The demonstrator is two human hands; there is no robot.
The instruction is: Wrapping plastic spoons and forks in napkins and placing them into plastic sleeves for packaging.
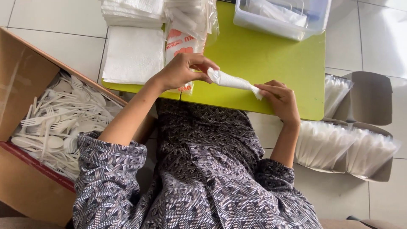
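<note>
A white napkin rolled into a slim bundle (232, 80) is held over the near edge of the lime-green table (271, 59). My left hand (183, 70) pinches its thicker left end. My right hand (280, 99) grips the tapered right end with fingertips. The roll slants down to the right. What is wrapped inside is hidden.
An open cardboard box (25, 80) of white plastic forks and spoons (63, 118) stands at my left. Stacked white napkins (133, 53) and a plastic packet (186, 25) lie on the table's far left. A clear plastic bin (282, 17) sits far right. Boxes of wrapped bundles (343, 144) stand at my right.
</note>
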